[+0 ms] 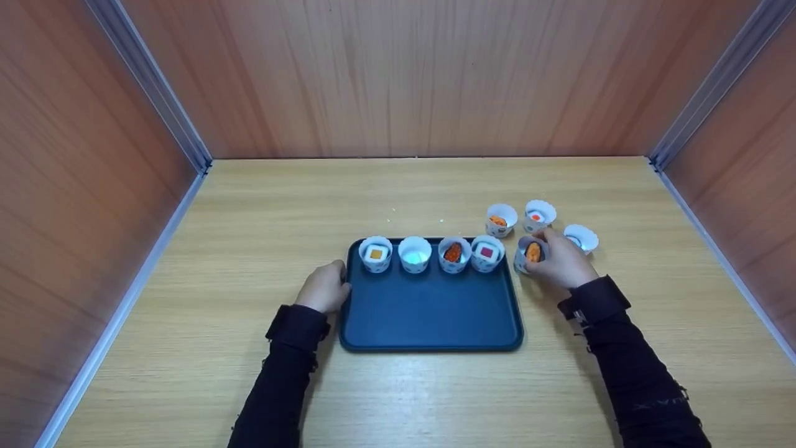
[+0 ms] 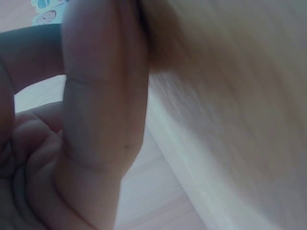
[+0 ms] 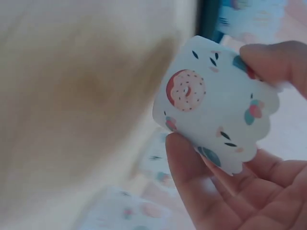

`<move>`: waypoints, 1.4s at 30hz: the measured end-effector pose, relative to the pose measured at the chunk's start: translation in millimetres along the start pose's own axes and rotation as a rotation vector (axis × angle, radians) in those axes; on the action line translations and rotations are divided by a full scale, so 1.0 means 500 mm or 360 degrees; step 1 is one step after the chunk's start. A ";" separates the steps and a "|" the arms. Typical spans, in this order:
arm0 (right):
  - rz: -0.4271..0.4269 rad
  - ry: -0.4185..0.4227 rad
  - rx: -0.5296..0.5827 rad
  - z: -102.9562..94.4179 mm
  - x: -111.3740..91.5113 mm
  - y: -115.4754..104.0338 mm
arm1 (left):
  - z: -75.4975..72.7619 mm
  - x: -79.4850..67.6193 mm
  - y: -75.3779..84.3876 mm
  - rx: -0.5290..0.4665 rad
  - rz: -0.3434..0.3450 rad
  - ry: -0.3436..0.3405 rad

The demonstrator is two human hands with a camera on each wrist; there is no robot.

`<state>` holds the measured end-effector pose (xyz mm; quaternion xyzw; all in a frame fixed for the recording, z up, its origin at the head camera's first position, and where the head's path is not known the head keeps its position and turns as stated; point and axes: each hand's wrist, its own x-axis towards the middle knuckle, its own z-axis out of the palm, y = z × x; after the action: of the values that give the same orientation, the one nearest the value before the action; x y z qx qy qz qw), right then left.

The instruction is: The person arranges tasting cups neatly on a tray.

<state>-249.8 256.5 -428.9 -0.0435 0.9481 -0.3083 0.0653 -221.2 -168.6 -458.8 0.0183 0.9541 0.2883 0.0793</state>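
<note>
My right hand pinches a white paper baking cup between thumb and fingers, just past the tray's right edge. The cup has a scalloped rim and printed donuts and strawberries, and an orange piece sits in it. At the left edge of the dark blue tray, my left hand grips the rim with curled fingers. Along the tray's far side stand several similar cups in a row: one with a yellow-topped white square, a pale one, one with a dark red piece, one with a red-topped square.
Beyond my right hand stand a cup with orange bits, a cup with a red-and-white piece and a pale cup partly behind the hand. Wooden panels enclose the light wood table at the back and sides.
</note>
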 end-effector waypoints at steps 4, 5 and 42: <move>-0.0135 0.0094 -0.0014 -0.009 -0.012 -0.033 | -0.001 0.001 -0.001 0.0006 -0.0003 0.0005; -0.0179 0.0119 -0.0021 -0.009 -0.014 -0.042 | -0.001 0.001 -0.001 0.0012 0.0002 0.0007; -0.0773 -0.0549 -0.0290 0.283 -0.004 -0.384 | 0.000 0.001 -0.001 0.0017 0.0019 -0.0006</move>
<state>-218.5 20.0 -428.8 -0.3262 0.9085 -0.2168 0.1456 -221.6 -169.1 -459.4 0.0250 0.9553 0.2837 0.0792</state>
